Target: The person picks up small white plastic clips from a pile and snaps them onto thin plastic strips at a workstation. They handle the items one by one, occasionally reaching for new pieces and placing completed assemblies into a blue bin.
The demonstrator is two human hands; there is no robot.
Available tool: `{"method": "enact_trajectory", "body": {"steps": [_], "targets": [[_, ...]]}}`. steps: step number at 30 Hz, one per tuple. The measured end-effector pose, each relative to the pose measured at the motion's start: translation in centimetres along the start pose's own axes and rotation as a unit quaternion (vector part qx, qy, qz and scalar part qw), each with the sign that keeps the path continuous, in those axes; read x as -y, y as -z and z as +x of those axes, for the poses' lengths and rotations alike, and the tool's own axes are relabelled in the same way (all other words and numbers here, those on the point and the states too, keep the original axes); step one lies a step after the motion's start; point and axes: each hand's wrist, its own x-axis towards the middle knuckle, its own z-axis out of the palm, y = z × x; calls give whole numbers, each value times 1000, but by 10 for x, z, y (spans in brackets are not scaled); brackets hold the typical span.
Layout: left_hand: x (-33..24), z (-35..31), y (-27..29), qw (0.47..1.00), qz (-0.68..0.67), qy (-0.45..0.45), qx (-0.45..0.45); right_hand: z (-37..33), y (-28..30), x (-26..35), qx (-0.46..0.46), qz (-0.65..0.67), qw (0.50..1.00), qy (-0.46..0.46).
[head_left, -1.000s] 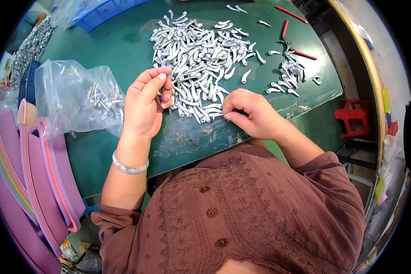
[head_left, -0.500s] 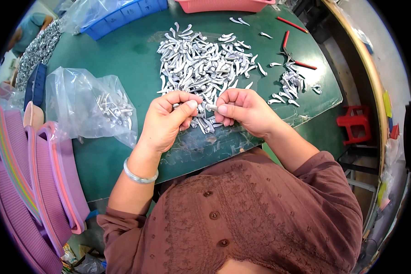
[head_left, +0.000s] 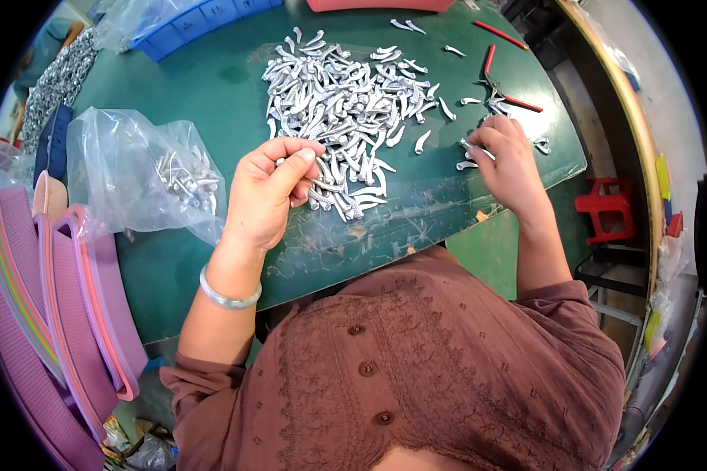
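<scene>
A heap of small curved silver metal pieces (head_left: 346,102) lies on the green table in front of me. At its near left edge, my left hand (head_left: 271,188) is closed in a pinch; a bit of silver metal shows by its fingers, mostly hidden. Farther right, my right hand (head_left: 511,161) is over a smaller group of the same pieces, largely covered by the hand. Between its thumb and fingers sits one curved metal piece (head_left: 468,147). Just beyond this hand are red-handled pliers (head_left: 491,74).
A clear plastic bag (head_left: 118,173) with metal parts lies on the left of the table (head_left: 236,86). Purple baskets (head_left: 94,314) stand beside it. At the far edge are a blue bin (head_left: 204,25) and a pink basket (head_left: 377,4). A red stool (head_left: 605,208) stands at right.
My right hand has left my left hand and moved right to the smaller group of pieces. My left hand stays pinched by the heap, shifted slightly left.
</scene>
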Motion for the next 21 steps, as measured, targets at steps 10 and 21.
{"method": "enact_trajectory", "body": {"steps": [10, 21], "targets": [[3, 3, 4, 1000, -6, 4, -17, 10, -36, 56, 93, 198, 963, 159], [3, 2, 3, 1000, -4, 7, -18, 6, -42, 67, 128, 170, 957, 197]]}}
